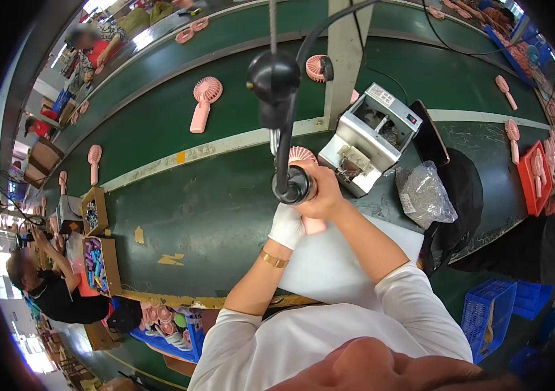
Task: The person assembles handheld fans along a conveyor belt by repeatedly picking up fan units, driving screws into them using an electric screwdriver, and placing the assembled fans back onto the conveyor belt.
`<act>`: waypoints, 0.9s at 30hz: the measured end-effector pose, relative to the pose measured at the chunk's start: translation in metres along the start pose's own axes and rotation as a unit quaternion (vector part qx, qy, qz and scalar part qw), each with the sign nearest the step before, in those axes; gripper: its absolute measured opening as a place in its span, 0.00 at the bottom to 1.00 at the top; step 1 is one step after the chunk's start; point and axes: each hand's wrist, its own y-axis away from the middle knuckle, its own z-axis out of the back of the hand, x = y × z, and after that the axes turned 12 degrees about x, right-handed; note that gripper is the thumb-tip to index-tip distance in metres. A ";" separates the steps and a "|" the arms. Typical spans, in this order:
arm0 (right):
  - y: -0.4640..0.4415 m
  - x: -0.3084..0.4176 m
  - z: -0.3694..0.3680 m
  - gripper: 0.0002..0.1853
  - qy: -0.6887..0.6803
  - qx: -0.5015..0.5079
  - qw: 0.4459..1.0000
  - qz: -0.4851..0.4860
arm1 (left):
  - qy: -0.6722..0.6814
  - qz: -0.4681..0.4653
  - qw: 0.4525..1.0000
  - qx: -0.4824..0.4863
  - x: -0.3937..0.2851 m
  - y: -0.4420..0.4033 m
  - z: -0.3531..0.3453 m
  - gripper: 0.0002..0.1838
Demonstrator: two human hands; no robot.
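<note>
My right hand (pixel 327 194) is wrapped round a black hanging electric screwdriver (pixel 292 185), which stands upright over the bench. Below it, my left hand (pixel 288 225), in a white glove, holds a pink handheld fan (pixel 315 225). The round grille of that fan shows just beyond the screwdriver, and the handle sticks out between my hands. The screwdriver's tip and most of my left fingers are hidden. A white foam sheet (pixel 330 270) lies under my forearms. To the right of my right hand stands a silver screw feeder (pixel 359 151).
A plastic bag of screws (pixel 423 193) lies beside a black bag (pixel 465 195). Pink fans (pixel 206 98) lie along the green conveyor (pixel 153 117) behind. Boxes of small parts (pixel 100 264) stand left. A red tray (pixel 530 179) is at right. Co-workers sit at both sides.
</note>
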 end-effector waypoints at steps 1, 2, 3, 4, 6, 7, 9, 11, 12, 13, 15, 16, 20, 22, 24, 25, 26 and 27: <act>-0.002 0.001 -0.001 0.32 -0.012 -0.016 1.000 -0.018 | -0.024 -0.002 1.000 0.009 0.000 0.001 -0.001 0.13; -0.003 0.002 0.000 0.32 -0.024 -0.031 0.999 -0.035 | -0.052 -0.002 0.999 0.013 -0.004 0.005 -0.018 0.13; -0.003 0.008 0.003 0.31 -0.005 -0.053 0.998 -0.037 | -0.080 -0.002 0.997 0.016 -0.009 0.013 -0.037 0.13; -0.005 0.020 0.008 0.29 0.013 -0.074 0.996 -0.039 | -0.109 -0.004 0.994 0.018 -0.012 0.018 -0.049 0.13; -0.006 0.030 0.019 0.29 0.002 -0.125 0.990 -0.063 | -0.139 0.026 0.990 0.012 -0.012 0.017 -0.046 0.15; -0.004 0.025 0.028 0.28 -0.001 -0.154 0.987 -0.043 | -0.150 0.039 0.988 0.006 -0.011 0.017 -0.044 0.16; -0.004 0.018 0.045 0.28 0.004 -0.194 0.981 -0.026 | -0.170 0.051 0.984 0.012 -0.011 0.021 -0.055 0.18; -0.005 0.011 0.054 0.27 0.009 -0.213 0.976 -0.043 | -0.196 0.058 0.979 0.012 -0.010 0.023 -0.057 0.20; -0.006 0.009 0.052 0.24 0.002 -0.224 0.973 -0.063 | -0.213 0.057 0.975 0.013 -0.009 0.022 -0.056 0.21; -0.008 0.007 0.050 0.22 -0.005 -0.235 0.969 -0.082 | -0.231 0.056 0.971 0.014 -0.008 0.022 -0.056 0.22; -0.011 0.008 0.046 0.21 -0.018 -0.249 0.963 -0.100 | -0.259 0.066 0.964 0.002 -0.008 0.022 -0.056 0.24; -0.013 0.010 0.045 0.21 -0.024 -0.249 0.963 -0.099 | -0.265 0.065 0.962 -0.003 -0.008 0.021 -0.057 0.24; -0.015 0.021 0.042 0.25 -0.071 -0.198 0.972 -0.106 | -0.331 0.051 0.942 -0.029 0.001 0.019 -0.046 0.22; -0.019 0.027 0.035 0.27 -0.140 -0.186 0.967 -0.100 | -0.375 0.044 0.925 -0.040 0.002 0.019 -0.045 0.20; -0.020 0.027 0.025 0.27 -0.209 -0.177 0.956 -0.101 | -0.426 0.030 0.903 -0.047 0.003 0.017 -0.045 0.18; -0.020 0.027 0.022 0.27 -0.243 -0.172 0.950 -0.100 | -0.419 0.035 0.906 -0.051 0.002 0.018 -0.047 0.18; -0.019 0.026 0.019 0.26 -0.246 -0.162 0.951 -0.095 | -0.412 0.040 0.908 -0.055 0.001 0.019 -0.050 0.18; -0.018 0.025 0.016 0.26 -0.265 -0.164 0.947 -0.082 | -0.405 0.045 0.911 -0.059 0.001 0.020 -0.052 0.19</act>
